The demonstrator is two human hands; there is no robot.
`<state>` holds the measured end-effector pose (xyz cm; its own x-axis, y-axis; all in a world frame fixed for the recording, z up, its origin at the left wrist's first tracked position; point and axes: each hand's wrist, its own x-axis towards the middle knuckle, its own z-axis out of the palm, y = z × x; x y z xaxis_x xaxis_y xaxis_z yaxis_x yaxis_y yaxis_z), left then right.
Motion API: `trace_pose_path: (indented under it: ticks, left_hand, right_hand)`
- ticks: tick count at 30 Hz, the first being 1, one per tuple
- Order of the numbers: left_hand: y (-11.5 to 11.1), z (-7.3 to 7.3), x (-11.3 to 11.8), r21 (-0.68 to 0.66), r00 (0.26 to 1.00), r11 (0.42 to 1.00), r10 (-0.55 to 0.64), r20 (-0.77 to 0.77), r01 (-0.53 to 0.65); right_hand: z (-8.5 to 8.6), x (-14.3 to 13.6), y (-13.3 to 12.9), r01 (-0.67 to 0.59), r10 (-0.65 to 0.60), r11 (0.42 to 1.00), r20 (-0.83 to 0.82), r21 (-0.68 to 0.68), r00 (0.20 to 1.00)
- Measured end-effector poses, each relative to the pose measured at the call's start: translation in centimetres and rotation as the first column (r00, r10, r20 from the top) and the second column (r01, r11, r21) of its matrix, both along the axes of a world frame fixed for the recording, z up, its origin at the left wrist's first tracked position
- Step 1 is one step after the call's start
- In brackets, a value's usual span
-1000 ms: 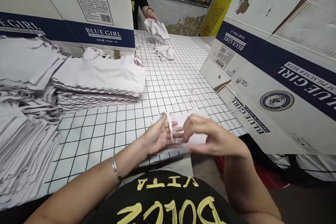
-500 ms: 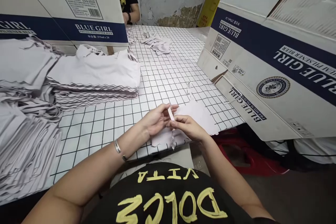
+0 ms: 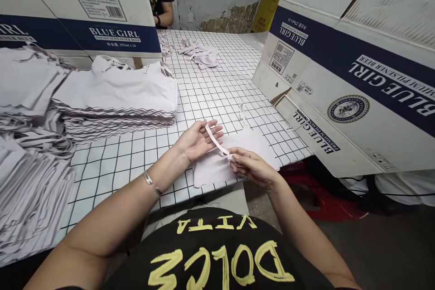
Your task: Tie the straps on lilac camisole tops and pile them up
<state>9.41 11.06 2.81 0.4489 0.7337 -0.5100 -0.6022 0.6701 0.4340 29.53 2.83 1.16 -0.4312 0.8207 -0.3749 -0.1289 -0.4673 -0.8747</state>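
Note:
A thin pale strap (image 3: 216, 141) runs between my two hands above a flat pale fabric piece (image 3: 212, 170) at the table's near edge. My left hand (image 3: 200, 141) is turned palm up, with its thumb pressing one end of the strap against the index finger and the other fingers spread. The other end is pinched between the thumb and fingers of my right hand (image 3: 249, 165), over the right part of the fabric. A small clear scrap (image 3: 241, 112) lies just beyond the fabric.
Stacks of pale fabric (image 3: 118, 90) fill the table's left side. Large cartons stand at the left back (image 3: 112, 47) and right (image 3: 340, 77). Loose fabric (image 3: 200, 54) lies farther back, near another person's arm (image 3: 166, 14). A red stool (image 3: 319, 199) is below the right edge.
My hands have moved apart, and the strap between them now shows at greater length. My left hand has opened out its fingers. The whole view has shifted slightly.

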Motion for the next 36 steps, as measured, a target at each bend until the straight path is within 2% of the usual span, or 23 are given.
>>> trace_pose_path:
  ticks: [4, 6, 8, 9, 11, 12, 14, 16, 18, 20, 22, 25, 27, 29, 31, 32, 34, 36]
  left_hand:
    - [0.4, -0.6, -0.3, -0.044, 0.996, 0.996, 0.08, 0.05, -0.077]
    - [0.5, -0.9, -0.4, -0.064, 0.991, 0.992, 0.114, 0.068, -0.11]
    - [0.5, -1.1, -0.4, -0.066, 0.991, 0.992, 0.112, 0.071, -0.107]
    - [0.4, -1.1, -0.3, -0.062, 0.992, 0.993, 0.104, 0.069, -0.099]
    - [0.2, -1.0, -0.1, -0.053, 0.995, 0.996, 0.073, 0.068, -0.069]
    - [0.1, -0.9, 0.1, -0.049, 0.996, 0.997, 0.056, 0.07, -0.053]
    - [-0.1, -0.7, 0.5, -0.04, 0.996, 0.999, 0.025, 0.086, -0.021]
    - [-0.1, -0.6, 0.7, -0.031, 0.995, 0.999, 0.007, 0.1, -0.004]
    - [0.1, -0.7, 0.7, -0.026, 0.994, 1.0, 0.017, 0.104, -0.015]
    - [0.5, -1.0, 0.6, -0.022, 0.995, 0.999, 0.033, 0.098, -0.031]
    - [0.9, -1.3, 0.4, -0.025, 0.996, 0.999, 0.041, 0.084, -0.039]
    - [1.3, -1.7, 0.4, -0.034, 0.998, 0.998, 0.058, 0.039, -0.057]
    - [1.3, -1.7, 0.6, -0.038, 0.998, 0.997, 0.068, 0.008, -0.068]
    - [1.2, -1.6, 0.7, -0.038, 0.998, 0.997, 0.061, 0.002, -0.061]
    - [1.2, -1.5, 0.8, -0.034, 0.998, 0.998, 0.056, 0.012, -0.056]
    - [1.2, -1.4, 0.8, -0.031, 0.998, 0.998, 0.056, 0.018, -0.055]
    - [1.2, -1.4, 0.9, -0.023, 0.998, 0.998, 0.054, 0.032, -0.053]
    - [1.0, -1.3, 1.1, -0.025, 0.998, 0.999, 0.047, 0.039, -0.046]
  right_hand:
    - [-0.6, 1.4, -0.3, -0.097, 0.098, 0.995, 0.066, -0.024, 0.993]
    - [-0.9, 2.0, -0.6, -0.088, 0.089, 0.996, 0.188, -0.011, 0.978]
    - [-0.8, 2.1, -0.8, 0.005, -0.075, 0.987, 0.429, 0.162, 0.9]
    - [-0.7, 1.8, -0.8, 0.042, -0.199, 0.955, 0.533, 0.293, 0.823]
    - [-0.4, 0.6, -0.3, 0.038, -0.405, 0.853, 0.614, 0.521, 0.677]
    - [-0.3, -0.1, 0.1, 0.005, -0.448, 0.813, 0.619, 0.582, 0.646]
    - [-0.2, -1.5, 1.3, -0.071, -0.432, 0.783, 0.622, 0.618, 0.653]
    - [-0.3, -2.4, 2.4, -0.122, -0.358, 0.801, 0.632, 0.586, 0.687]
    - [-0.3, -2.5, 3.1, -0.159, -0.194, 0.866, 0.612, 0.474, 0.766]
    - [0.0, -1.8, 3.1, -0.199, 0.029, 0.934, 0.491, 0.298, 0.871]
    - [0.4, -0.7, 2.6, -0.22, 0.168, 0.965, 0.311, 0.142, 0.936]
    - [0.6, 0.8, 1.4, -0.17, 0.16, 0.984, 0.173, 0.048, 0.972]
    - [0.2, 1.5, 0.8, -0.151, 0.129, 0.986, 0.245, 0.072, 0.961]
    - [-0.5, 1.9, 0.4, -0.118, 0.029, 0.979, 0.46, 0.166, 0.887]
    - [-1.1, 2.1, 0.1, -0.083, -0.158, 0.949, 0.686, 0.305, 0.711]
    - [-1.2, 2.1, 0.0, -0.082, -0.265, 0.917, 0.751, 0.389, 0.605]
    - [-1.3, 1.7, 0.1, -0.139, -0.457, 0.819, 0.78, 0.557, 0.428]
    - [-1.3, 0.8, 0.6, -0.242, -0.576, 0.707, 0.74, 0.665, 0.347]
